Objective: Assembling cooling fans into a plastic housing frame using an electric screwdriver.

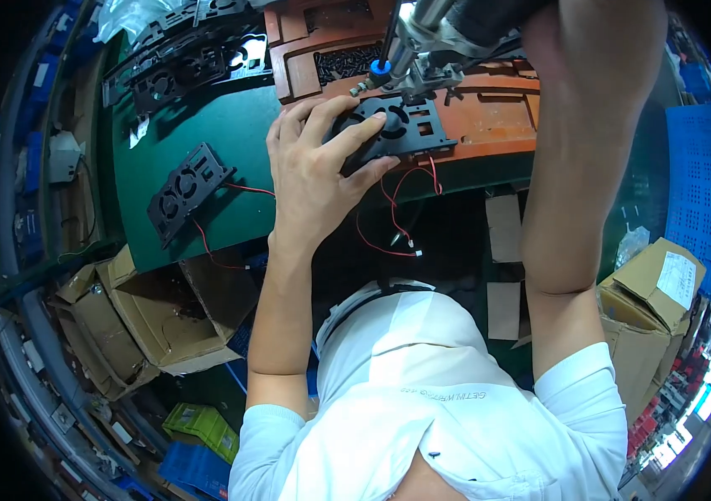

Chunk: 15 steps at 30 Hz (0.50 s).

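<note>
My left hand [318,150] grips a black plastic fan panel [424,125], fingers spread over its top and thumb at the near edge. Thin red wires [393,204] with small white plugs hang from the panel over the table edge. Above its far side is the metal head of a screwdriver-like power tool [422,54], with a blue ring at a hose fitting. My right hand [542,37] is raised against the tool's dark body at the top edge and appears closed round it; most of its fingers are hidden.
A second fan panel [187,194] with red wires lies on the green table [143,238], left. More black panels [180,71] stand far left. An orange fixture [489,117] has a tray of dark screws [343,65]. Cardboard boxes [163,326] and a blue crate [702,192] flank the table.
</note>
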### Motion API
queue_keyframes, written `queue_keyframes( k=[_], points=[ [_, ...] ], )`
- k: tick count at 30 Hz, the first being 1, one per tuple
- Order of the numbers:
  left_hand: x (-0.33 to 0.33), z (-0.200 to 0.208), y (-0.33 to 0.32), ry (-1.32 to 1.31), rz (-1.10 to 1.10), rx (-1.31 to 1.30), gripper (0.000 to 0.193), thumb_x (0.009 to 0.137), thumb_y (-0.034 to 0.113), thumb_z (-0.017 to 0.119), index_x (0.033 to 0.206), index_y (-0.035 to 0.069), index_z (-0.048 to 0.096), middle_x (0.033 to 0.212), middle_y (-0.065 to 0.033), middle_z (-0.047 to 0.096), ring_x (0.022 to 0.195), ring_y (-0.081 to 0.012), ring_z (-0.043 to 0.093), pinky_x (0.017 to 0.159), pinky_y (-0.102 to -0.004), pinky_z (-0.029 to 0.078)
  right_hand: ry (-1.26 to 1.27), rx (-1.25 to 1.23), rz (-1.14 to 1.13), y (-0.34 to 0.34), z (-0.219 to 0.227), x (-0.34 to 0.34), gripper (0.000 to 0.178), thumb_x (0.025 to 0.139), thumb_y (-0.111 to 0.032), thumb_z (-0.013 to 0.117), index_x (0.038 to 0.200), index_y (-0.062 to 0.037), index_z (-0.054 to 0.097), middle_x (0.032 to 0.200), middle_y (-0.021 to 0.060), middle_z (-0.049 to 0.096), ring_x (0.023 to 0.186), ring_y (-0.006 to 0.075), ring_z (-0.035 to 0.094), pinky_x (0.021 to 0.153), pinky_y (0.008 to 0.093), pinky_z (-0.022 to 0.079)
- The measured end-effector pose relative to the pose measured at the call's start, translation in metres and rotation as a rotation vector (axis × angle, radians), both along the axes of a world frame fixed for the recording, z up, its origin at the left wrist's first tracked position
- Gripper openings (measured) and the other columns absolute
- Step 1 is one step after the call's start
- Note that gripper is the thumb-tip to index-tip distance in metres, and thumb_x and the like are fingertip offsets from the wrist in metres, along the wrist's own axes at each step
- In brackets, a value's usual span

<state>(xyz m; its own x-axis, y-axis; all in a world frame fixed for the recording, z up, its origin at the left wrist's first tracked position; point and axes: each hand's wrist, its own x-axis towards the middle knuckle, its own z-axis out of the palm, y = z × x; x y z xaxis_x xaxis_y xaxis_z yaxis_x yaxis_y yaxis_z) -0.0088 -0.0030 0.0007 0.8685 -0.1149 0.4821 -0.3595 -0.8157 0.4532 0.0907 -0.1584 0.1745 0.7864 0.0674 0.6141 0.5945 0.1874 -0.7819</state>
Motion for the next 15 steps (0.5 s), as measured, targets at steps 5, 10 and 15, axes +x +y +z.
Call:
queue_keyframes(
  k=[5,10,15],
  points=[
    [0.001,-0.003,0.001,0.006,0.002,0.007,0.047,0.069,0.031,0.092,0.113,0.023,0.079,0.126,-0.0035,0.066,0.124,-0.0296,0.054,0.106,-0.05,0.038,0.012,0.034,0.021,0.003,-0.003,0.002,0.028,0.087,-0.025,0.074,0.097,0.0007,0.071,0.064,0.0006,0.057,0.054,0.0115,0.058,0.05,0.0257,0.048],
    [0.001,0.001,0.003,0.005,0.001,0.003,0.047,0.069,0.03,0.092,0.113,0.023,0.079,0.126,-0.0034,0.065,0.124,-0.0298,0.054,0.106,-0.0509,0.038,0.057,0.045,0.082,0.011,-0.001,0.003,0.022,0.087,-0.02,0.073,0.095,0.0003,0.07,0.058,-0.0012,0.053,0.047,0.0102,0.053,0.044,0.0255,0.045],
    [0.001,0.003,0.0,-0.007,-0.008,-0.015,0.047,0.069,0.029,0.092,0.113,0.022,0.079,0.126,-0.0033,0.065,0.124,-0.0297,0.054,0.108,-0.0524,0.036,0.124,0.026,0.03,0.017,0.016,-0.008,0.013,0.086,-0.014,0.073,0.084,-0.0044,0.064,0.055,-0.0024,0.051,0.041,0.008,0.049,0.041,0.0246,0.044]
  ],
)
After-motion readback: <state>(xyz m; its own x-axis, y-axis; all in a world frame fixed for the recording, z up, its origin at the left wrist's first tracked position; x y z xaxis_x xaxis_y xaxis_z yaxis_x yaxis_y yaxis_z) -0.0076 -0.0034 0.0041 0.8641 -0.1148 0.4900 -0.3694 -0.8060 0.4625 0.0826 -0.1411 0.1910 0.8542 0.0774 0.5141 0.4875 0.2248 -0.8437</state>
